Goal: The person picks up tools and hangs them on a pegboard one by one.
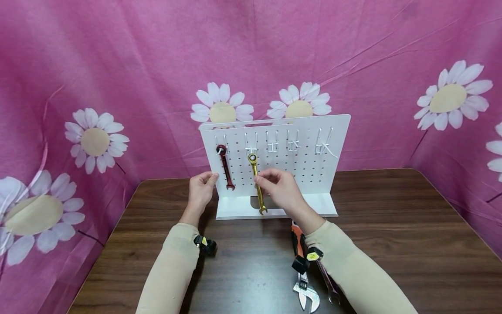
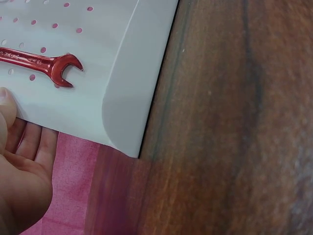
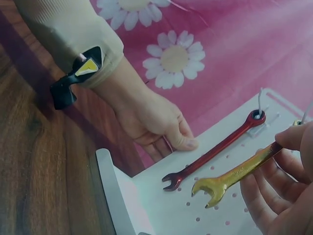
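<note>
A white pegboard (image 1: 280,174) stands upright on its own base. My left hand (image 1: 201,192) pinches its left edge, thumb on the front and fingers behind, as the left wrist view shows. Between the thumb and fingers of my right hand (image 1: 283,188) is a gold combination wrench (image 1: 256,185), held by its shaft with the open end downward. Its ring end is at the second hook (image 1: 251,141); whether the hook passes through the ring I cannot tell. A red combination wrench (image 1: 225,168) hangs by its ring from the leftmost hook, near my left hand.
Several more white hooks (image 1: 293,141) sit along the board's upper right. On the wooden table (image 1: 243,270), under my right forearm, lie an adjustable wrench (image 1: 306,292), an orange-and-black handle (image 1: 297,240) and another wrench (image 1: 329,283), partly hidden. A pink flowered cloth (image 1: 164,65) hangs behind.
</note>
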The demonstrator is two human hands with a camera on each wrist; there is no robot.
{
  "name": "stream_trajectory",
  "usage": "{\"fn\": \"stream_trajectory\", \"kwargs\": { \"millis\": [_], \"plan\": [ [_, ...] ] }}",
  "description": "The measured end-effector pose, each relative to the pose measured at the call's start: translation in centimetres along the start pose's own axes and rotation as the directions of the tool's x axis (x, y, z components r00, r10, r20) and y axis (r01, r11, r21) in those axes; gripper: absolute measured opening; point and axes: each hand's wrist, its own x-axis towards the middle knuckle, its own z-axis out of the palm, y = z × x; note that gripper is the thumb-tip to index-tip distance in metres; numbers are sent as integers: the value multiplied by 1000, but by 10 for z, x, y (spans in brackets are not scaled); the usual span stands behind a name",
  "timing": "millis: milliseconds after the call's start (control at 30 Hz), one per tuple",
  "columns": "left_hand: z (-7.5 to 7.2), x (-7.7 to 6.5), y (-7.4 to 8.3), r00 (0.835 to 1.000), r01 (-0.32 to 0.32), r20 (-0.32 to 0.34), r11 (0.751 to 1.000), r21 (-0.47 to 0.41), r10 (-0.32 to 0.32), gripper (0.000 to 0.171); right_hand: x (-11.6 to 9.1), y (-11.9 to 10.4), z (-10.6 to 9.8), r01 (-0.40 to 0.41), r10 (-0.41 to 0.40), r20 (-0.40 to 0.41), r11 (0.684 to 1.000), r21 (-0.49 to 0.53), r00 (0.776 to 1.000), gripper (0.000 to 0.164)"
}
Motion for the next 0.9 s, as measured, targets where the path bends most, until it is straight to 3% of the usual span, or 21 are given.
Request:
{"fn": "stream_trajectory", "kwargs": {
  "millis": [300,633,900],
  "plan": [
    [-1,0,1,1000,7,10,1000,13,-7,25,22,11,6,-98,101,-51,993,61,994,24],
    [1,0,1,1000,14,4,1000,-8,-14,24,41,19,12,-210,225,-92,966,150,970,27],
    [0,1,1,1000,14,7,1000,1,-14,24,42,25,15,-197,211,-111,972,126,971,30]
  ]
}}
